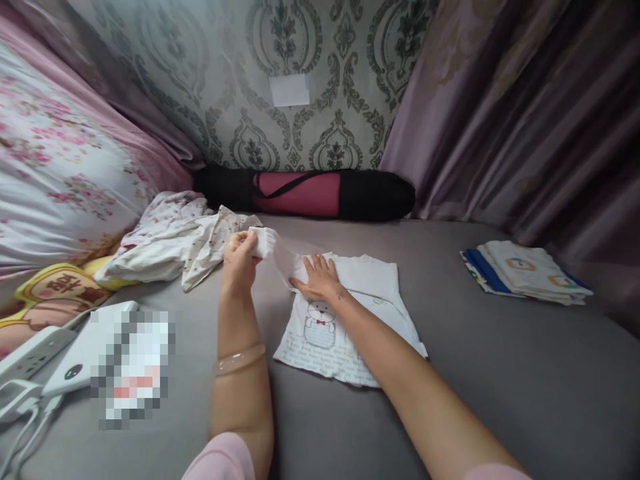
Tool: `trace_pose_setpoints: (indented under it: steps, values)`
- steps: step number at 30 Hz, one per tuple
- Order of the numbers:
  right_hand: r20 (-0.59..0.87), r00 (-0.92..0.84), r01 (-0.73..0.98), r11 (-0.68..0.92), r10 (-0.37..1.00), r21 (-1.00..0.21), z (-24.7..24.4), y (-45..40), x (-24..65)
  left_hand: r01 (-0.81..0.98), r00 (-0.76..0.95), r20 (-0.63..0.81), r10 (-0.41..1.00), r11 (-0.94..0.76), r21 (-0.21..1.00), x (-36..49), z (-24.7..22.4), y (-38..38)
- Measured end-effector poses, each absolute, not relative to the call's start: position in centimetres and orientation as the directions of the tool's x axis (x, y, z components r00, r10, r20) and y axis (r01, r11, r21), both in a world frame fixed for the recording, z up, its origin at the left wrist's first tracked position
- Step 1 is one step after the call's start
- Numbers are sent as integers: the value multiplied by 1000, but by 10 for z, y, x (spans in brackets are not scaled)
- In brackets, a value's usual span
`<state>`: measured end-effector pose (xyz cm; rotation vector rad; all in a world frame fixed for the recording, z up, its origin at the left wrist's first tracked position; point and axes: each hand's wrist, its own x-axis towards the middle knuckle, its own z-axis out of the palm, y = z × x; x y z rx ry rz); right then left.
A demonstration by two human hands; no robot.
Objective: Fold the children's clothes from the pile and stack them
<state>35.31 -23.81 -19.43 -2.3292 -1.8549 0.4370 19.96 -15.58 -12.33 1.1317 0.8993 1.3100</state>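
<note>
A small white shirt point(380, 270) with a printed bear and lines of lettering lies on the grey sheet point(320, 427). My left hand point(241, 250) pinches the cuff of one sleeve point(273, 247), lifted and stretched out to the left. Fingers spread, my right hand point(319, 277) lies flat on the shirt near the shoulder of that same sleeve. The other sleeve is folded across the shirt's front. My right forearm hides part of the front and hem.
Crumpled patterned clothes point(175, 233) lie at left, beside a yellow cushion point(60, 287), a power strip point(35, 353) and a white device point(90, 353). Folded clothes point(525, 270) are stacked at right. A black and pink long bag point(305, 193) lies along the wall.
</note>
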Motion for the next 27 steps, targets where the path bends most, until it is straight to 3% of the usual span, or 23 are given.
trace_pose_setpoints:
  steps: [4,7,9,11,14,16,19,24,27]
  values:
    - [-156,145,896,-196,977,-399,-184,-239,362,-268,163,117,980,-71,961,219,-119,-163]
    - [-45,93,832,-102,995,-545,-174,-242,376,-257,212,130,969,-73,964,229,-119,-168]
    - [35,169,750,-106,985,-653,-167,-247,387,-248,245,135,960,-72,966,235,-119,-171]
    - [-1,312,580,-191,950,-792,-161,-257,399,-232,267,129,955,-67,970,241,-118,-176]
    - [-189,404,184,-282,895,-942,-153,-277,417,-197,307,134,942,-75,978,254,-118,-184]
    - [-285,403,-51,-289,870,-956,-152,-290,427,-183,351,158,923,-98,978,265,-120,-191]
    - [-375,413,-268,-282,830,-921,-154,-305,439,-171,432,177,884,-113,979,283,-124,-206]
    - [-484,423,-453,-284,766,-845,-163,-312,449,-192,699,196,688,-84,978,300,-128,-226]
    - [-493,457,-500,-244,741,-831,-168,-313,452,-175,673,171,719,-70,982,290,-131,-215]
